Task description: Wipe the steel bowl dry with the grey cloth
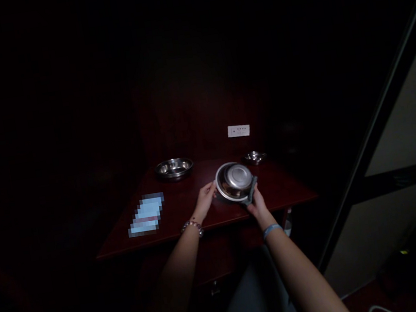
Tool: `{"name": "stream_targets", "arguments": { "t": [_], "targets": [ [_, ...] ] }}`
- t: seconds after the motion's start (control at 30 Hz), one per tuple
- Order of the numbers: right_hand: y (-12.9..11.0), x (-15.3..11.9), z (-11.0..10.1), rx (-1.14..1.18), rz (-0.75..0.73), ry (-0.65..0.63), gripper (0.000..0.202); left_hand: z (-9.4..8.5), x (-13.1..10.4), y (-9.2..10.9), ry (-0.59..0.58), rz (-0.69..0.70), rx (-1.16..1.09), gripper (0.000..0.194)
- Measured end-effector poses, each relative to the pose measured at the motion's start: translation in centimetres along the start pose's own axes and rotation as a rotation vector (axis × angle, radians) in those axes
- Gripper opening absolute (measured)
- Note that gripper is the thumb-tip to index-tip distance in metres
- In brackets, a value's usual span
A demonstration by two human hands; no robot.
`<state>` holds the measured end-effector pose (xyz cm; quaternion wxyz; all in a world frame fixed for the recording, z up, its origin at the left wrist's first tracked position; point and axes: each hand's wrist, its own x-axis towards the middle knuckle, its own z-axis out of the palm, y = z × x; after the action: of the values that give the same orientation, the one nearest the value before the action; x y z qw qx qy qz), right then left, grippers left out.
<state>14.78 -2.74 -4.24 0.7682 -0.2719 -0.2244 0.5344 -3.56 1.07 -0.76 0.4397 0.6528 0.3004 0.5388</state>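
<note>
A shiny metal bowl (239, 175) is held above the dark red desk, tilted so that its underside faces me. My left hand (205, 199) pinches the left edge of its rim between thumb and fingers. At the bowl's right side, my right hand (257, 202) presses a dark grey-green cloth (252, 191) against the metal. Most of the right fingers are hidden behind the cloth and bowl. The inside of the bowl faces away and cannot be seen.
On the desk (186, 216), a round metal dish (174, 168) stands at the back left and a smaller metal bowl (255, 157) at the back right. A blurred-out, bright bluish rectangle (146, 214) lies at left. A white socket panel (238, 130) is on the back wall.
</note>
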Motion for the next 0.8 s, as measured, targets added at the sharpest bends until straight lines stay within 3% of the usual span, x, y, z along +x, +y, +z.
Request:
{"name": "stream_targets", "arguments": {
  "t": [0.8],
  "targets": [
    [0.07, -0.02, -0.05, -0.086, -0.031, 0.053, 0.048, -0.22, 0.09, -0.45, 0.009, 0.011, 0.045, 0.035]
  ]
}}
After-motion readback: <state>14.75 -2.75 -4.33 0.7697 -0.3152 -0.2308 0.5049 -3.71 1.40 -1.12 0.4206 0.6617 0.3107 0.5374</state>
